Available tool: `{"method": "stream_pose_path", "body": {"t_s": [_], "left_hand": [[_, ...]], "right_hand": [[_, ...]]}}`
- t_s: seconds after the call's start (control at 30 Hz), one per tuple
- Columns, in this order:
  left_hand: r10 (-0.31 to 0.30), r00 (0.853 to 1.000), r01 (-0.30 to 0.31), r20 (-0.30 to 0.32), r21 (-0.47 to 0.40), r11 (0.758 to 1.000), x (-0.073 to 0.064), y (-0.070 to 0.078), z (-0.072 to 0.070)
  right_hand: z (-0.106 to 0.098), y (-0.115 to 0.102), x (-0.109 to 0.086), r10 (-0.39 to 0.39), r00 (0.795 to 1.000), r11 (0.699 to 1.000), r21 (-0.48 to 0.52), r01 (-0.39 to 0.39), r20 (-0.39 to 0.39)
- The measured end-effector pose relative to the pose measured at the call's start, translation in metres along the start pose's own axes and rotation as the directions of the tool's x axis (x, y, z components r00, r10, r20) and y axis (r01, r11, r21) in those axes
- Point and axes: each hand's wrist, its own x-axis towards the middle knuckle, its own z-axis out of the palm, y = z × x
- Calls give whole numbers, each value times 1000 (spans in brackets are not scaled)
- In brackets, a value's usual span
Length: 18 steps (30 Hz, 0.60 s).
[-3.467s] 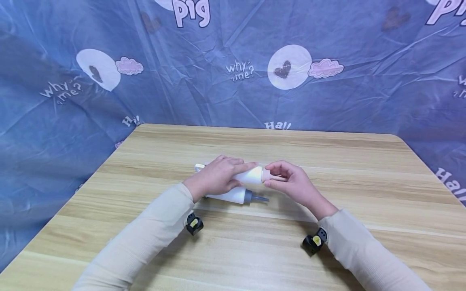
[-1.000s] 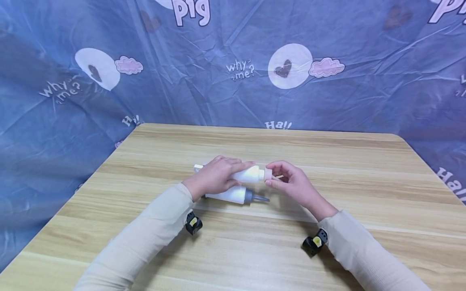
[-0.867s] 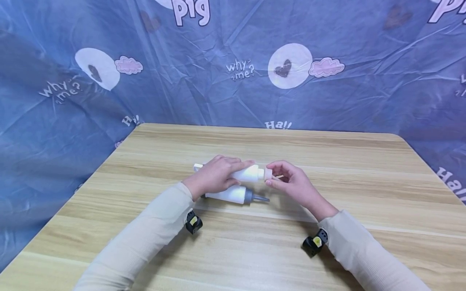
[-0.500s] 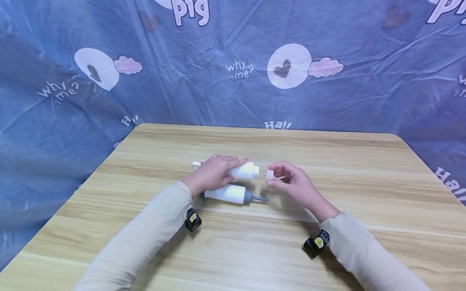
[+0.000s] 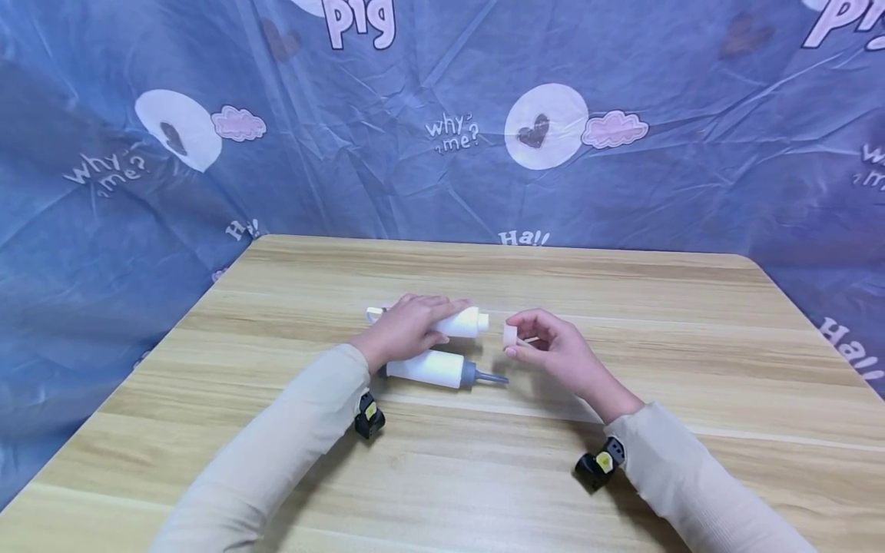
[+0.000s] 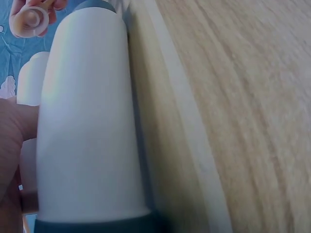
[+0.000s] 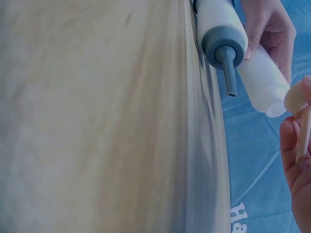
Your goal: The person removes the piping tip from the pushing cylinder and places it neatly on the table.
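Note:
My left hand (image 5: pixel 409 329) grips a white squeeze bottle (image 5: pixel 465 322) from above, its bare neck pointing right. Between the thumb and fingers of my right hand (image 5: pixel 558 346) is a pale pink nozzle cap (image 5: pixel 510 336), a short gap away from that neck. The cap's thin spout runs back toward the palm, and its hollow underside (image 6: pixel 33 22) shows in the left wrist view. Nearer me, a second white squeeze bottle (image 5: pixel 430 368) lies on its side with its grey nozzle cap (image 5: pixel 469 374) on, spout to the right. The left hand hides part of both bottles.
Both bottles are over a wood-grain table (image 5: pixel 470 476). Behind it hangs a blue printed cloth (image 5: pixel 387 177). A small black wrist camera sits under each sleeve.
The pink cap has come off the bottle's neck, leaving a gap between them. My left hand has drawn the bottle slightly left, while the right hand keeps pinching the cap.

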Motion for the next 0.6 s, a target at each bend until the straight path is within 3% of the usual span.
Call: {"method": "stream_pose_path", "body": {"t_s": [0.37,0.6], "left_hand": [[-36,996,40,77,-44,998,1,-4,7],[-87,984,102,155,-90,991,0,-3,7]], "right_hand": [[1,0,0,4,1000,1000,9,-4,6],[0,1,0,4,1000,1000,6,-4,3]]}}
